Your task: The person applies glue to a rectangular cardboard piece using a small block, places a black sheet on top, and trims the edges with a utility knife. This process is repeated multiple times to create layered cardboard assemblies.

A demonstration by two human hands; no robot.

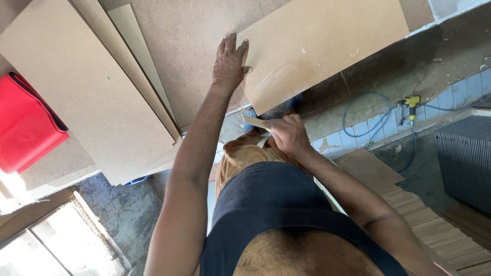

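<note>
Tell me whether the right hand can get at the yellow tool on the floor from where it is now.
Probably not. The right hand grips a small tan piece near the waist, and the yellow tool lies far off on the floor, though nothing blocks the way.

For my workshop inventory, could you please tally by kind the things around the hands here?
Large brown boards: 3, one pressed by the left hand, two beside it
Small pale strip in right hand: 1
Red pad: 1
Yellow air tool: 1
Blue hose: 1
Total: 7

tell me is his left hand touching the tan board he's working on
Touching. The head view shows the left hand lying flat against the tan board at its edge, thumb on its face.
</note>
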